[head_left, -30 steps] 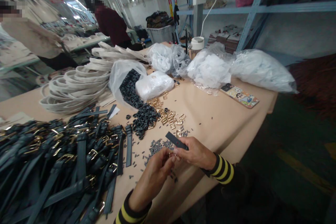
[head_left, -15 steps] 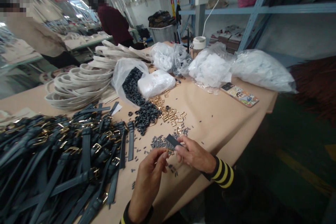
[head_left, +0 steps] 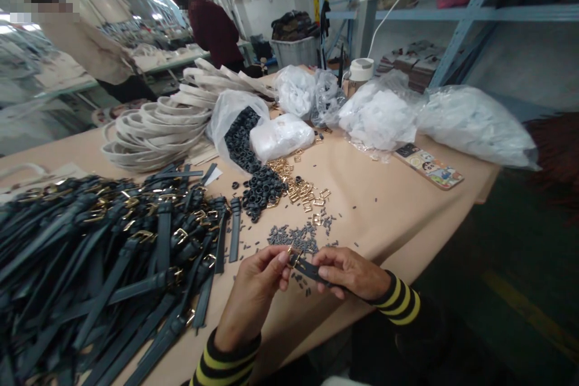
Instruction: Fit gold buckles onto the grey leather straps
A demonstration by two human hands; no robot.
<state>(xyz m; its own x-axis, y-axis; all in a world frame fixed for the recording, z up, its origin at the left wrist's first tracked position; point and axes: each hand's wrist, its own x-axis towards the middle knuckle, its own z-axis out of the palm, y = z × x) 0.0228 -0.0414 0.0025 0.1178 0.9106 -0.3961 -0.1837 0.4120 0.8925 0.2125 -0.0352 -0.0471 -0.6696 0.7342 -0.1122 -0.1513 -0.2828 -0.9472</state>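
Between my hands is a dark leather strap with a gold buckle at its left end. My left hand pinches the buckle between thumb and forefinger. The fingers of my right hand are closed around the strap, to the right of the buckle. Just beyond my hands lies a scatter of small dark grey pieces. Past them are loose gold buckles and a heap of small black loops spilling from a clear plastic bag.
Many buckled dark straps are piled on the left of the table. Behind them sit coiled pale straps. White-filled plastic bags and a patterned phone lie towards the right. Two people stand in the background.
My right hand has shifted along the strap, which now lies lower and points rightward. The gold buckle now shows at the strap's left end, in my left fingers. The whole view has shifted slightly.
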